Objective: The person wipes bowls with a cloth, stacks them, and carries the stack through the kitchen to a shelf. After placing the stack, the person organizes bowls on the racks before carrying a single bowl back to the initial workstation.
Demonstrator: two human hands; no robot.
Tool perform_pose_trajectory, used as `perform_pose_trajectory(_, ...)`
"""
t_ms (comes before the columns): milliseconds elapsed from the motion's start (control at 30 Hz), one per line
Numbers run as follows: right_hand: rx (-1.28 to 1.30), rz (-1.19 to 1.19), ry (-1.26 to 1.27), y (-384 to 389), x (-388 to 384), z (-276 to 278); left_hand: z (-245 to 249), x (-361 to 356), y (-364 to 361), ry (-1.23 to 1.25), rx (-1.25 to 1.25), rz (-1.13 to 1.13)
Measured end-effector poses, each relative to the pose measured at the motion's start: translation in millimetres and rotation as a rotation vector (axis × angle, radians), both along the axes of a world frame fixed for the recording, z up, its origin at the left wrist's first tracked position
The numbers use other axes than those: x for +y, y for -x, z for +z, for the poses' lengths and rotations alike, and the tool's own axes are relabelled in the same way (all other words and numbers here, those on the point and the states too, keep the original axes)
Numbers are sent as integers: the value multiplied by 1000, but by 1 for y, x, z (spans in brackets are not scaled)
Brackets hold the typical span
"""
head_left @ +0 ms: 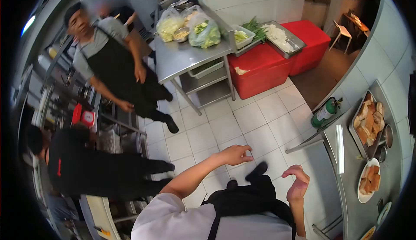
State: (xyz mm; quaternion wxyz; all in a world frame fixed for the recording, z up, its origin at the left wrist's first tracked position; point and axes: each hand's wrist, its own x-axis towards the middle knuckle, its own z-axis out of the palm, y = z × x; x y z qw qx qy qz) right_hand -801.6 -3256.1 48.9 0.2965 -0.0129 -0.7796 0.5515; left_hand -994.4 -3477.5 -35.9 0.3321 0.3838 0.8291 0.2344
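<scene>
My left hand [236,154] is held out in front of my body over the tiled floor. Its fingers are loosely bent, with a gap between thumb and forefinger, and nothing shows in it. To the right, my right hand [298,182] is raised with curved fingers apart from the thumb, also holding nothing. Neither hand touches anything. Nearest to my right hand is the steel table [353,188], which carries a metal tray [353,129] of browned food pieces and a white oval plate [369,181] with similar pieces.
A co-worker in a black apron [115,53] stands at the left; another person [86,166] bends over the counter. Ahead, a steel table [173,62] holds bagged vegetables [203,32] beside red coolers [262,73]. A green extinguisher [323,113] stands by the right wall.
</scene>
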Motion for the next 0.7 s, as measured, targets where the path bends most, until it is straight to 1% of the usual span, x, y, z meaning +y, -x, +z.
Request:
perform_pose_trajectory(33, 9, -21, 33, 18, 16, -9, -25, 16, 25, 71, 48, -30)
perform_pose_trajectory(67, 10, -63, 64, 33, 34, -19, -47, 27, 48, 251, 168, -139)
perform_pose_trajectory(133, -40, -131, 106, 58, 74, -26, -81, 41, 90, 427, 187, -236)
perform_pose_trajectory(167, -42, -127, 202, 74, 97, -33, -115, 37, 107, 347, 187, -187)
perform_pose_trajectory(200, -69, -134, 254, 90, 120, -36, -145, 38, 126, 296, 12, -61)
perform_pose_trajectory(267, -106, -153, 409, 133, 159, -20, -167, 40, 141, 282, -139, 323)
perform_pose_trajectory(300, -111, -147, 511, 153, 177, -13, -225, 17, 148, 285, -98, 493)
perform_pose_trajectory(333, -100, -126, 555, 174, 197, -12, -250, 0, 151, 313, -272, 637)
perform_pose_trajectory(367, -97, -95, 598, 194, 215, -13, -259, -7, 158, 345, -453, 793)
perform_pose_trajectory(433, -126, -112, 627, 235, 245, -14, -230, -9, 170, 427, -244, 421)
perform_pose_trajectory(467, -147, -114, 638, 251, 263, -15, -235, -11, 179, 467, -300, 421)
perform_pose_trajectory(500, -189, -107, 645, 266, 281, -18, -249, -16, 188, 468, -493, 554)
perform_pose_trajectory(533, -227, -101, 648, 280, 296, -22, -257, -12, 201, 420, -739, 750)
perform_pose_trajectory(567, -263, -97, 651, 294, 312, -28, -257, 3, 215, 416, -869, 856)
perform_pose_trajectory(600, -284, -125, 678, 312, 329, -34, -256, 15, 232, 332, -985, 912)
perform_pose_trajectory(633, -325, -156, 674, 330, 349, -43, -263, 38, 253, 364, -933, 870)
perform_pose_trajectory(700, -389, -237, 658, 367, 392, -69, -289, 97, 309, 483, -684, 641)
